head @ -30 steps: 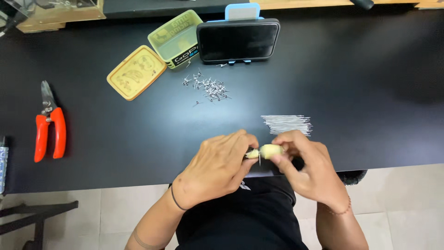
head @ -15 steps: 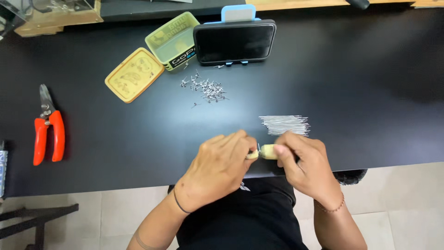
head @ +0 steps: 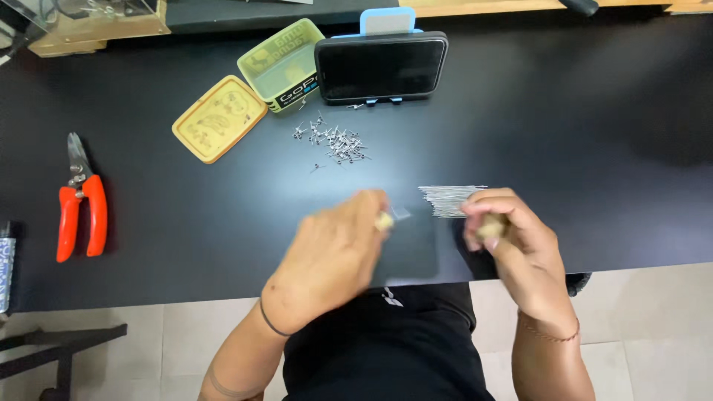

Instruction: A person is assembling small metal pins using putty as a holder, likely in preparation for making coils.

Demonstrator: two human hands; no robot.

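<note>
Right hand (head: pixel 509 234) grip closing on small pale piece (head: pixel 492 230); left hand (head: pixel 338 252) pinching pale bit (head: pixel 384 220), I'm seeing. Both blurred, axis unclear. Wire bundle (head: pixel 449 200) lying on counter (head: pixel 594 134), long axis left-right, touching right hand.

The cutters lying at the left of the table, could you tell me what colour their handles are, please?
Orange-red handles on the cutters, with grey metal blades; seen in the head view.

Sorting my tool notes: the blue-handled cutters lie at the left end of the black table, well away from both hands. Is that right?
Not quite. The head view shows the cutters have orange handles, not blue. The rest holds: they lie at the left end of the black table, well away from the left hand and the right hand.
</note>
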